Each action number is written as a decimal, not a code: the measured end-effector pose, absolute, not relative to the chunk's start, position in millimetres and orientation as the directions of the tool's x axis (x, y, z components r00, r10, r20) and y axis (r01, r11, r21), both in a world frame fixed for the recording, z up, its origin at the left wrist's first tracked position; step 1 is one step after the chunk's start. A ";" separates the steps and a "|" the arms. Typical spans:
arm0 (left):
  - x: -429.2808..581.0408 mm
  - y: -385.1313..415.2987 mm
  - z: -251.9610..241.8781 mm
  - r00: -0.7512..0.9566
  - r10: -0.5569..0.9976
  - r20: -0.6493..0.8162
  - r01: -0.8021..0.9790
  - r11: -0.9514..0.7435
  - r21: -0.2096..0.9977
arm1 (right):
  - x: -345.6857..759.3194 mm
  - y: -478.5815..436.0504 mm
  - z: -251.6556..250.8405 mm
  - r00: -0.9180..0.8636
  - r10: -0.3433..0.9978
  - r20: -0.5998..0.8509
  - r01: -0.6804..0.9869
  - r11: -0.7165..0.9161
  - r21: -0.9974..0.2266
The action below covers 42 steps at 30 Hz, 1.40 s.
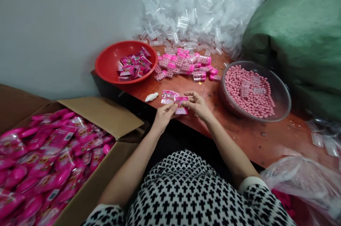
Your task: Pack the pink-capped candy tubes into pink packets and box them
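Note:
Between my two hands, over the front edge of the table, is a small pink printed packet point(181, 106). My left hand point(164, 114) pinches its left side with thumb and finger. On the other side, the thumb and fingers of my right hand point(197, 105) close on its right edge. A second pink packet point(169, 96) lies just behind it on the table. To the left of that is a crumpled white scrap point(151, 97). Farther back sits a pile of clear tubes with pink caps point(183, 63), filled with pink beads.
A red bowl point(106, 64) of pink packets stands at the table's back left. At right is a clear bowl point(283, 103) of pink beads. Empty clear tubes point(197, 12) heap against the wall, beside a green sack point(301, 37). An open carton point(106, 114) of pink packages stands lower left.

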<state>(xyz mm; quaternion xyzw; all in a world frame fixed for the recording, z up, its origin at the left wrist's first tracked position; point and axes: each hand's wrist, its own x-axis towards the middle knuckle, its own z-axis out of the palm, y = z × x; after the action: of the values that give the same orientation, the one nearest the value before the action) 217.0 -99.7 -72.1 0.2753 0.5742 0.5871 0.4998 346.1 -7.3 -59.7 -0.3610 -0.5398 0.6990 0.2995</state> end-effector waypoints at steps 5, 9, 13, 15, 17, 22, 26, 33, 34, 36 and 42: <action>217.7 -94.0 -77.1 -0.160 0.905 -0.395 -0.511 0.266 0.818 | 355.1 8.4 -53.2 -0.687 0.698 -0.201 0.224 -0.059 -0.973; 221.2 -92.2 -79.0 -0.266 0.853 -0.449 -0.576 0.232 0.784 | 346.9 50.0 -51.9 -0.493 0.870 0.008 0.584 0.338 -0.738; 220.4 -94.9 -74.3 -0.317 0.812 -0.490 -0.636 0.201 0.745 | 333.1 100.4 -62.0 -0.440 0.869 0.226 0.809 0.493 -0.319; 217.6 -96.7 -71.8 -0.327 0.798 -0.506 -0.660 0.190 0.727 | 333.5 111.9 -72.2 -0.485 0.848 0.213 0.805 0.528 -0.269; 214.2 -98.0 -71.0 -0.329 0.786 -0.523 -0.683 0.185 0.706 | 343.0 108.6 -82.8 -0.546 0.811 0.212 0.758 0.586 -0.288; 211.2 -96.5 -73.6 -0.336 0.769 -0.545 -0.747 0.135 0.651 | 393.1 61.7 -94.2 -0.738 0.614 0.279 0.458 0.760 -0.461; 215.9 -94.4 -71.8 -0.314 0.773 -0.551 -0.768 0.134 0.626 | 419.6 41.1 -85.9 -0.606 0.714 0.351 0.422 0.663 -0.619; 219.8 -94.8 -66.8 -0.351 0.731 -0.586 -0.794 0.100 0.600 | 402.7 29.8 -64.5 -0.437 0.884 0.167 0.800 0.467 -0.377; 220.4 -94.4 -66.6 -0.352 0.722 -0.596 -0.804 0.092 0.587 | 398.1 26.2 -61.2 -0.464 0.877 0.127 0.828 0.480 -0.292; 222.4 -92.9 -66.2 -0.356 0.700 -0.618 -0.830 0.066 0.553 | 391.4 20.0 -55.3 -0.499 0.865 0.050 0.848 0.499 -0.180; 232.5 -87.8 -63.7 -0.336 0.640 -0.691 -0.903 -0.010 0.430 | 395.2 3.3 -55.9 -0.487 0.872 -0.041 0.847 0.460 -0.267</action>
<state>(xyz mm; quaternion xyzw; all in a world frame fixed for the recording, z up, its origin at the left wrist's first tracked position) 232.5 -87.8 -63.7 -0.1521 0.4314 0.6942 0.5558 395.2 3.3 -55.9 -0.5038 -0.8530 0.1264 0.0505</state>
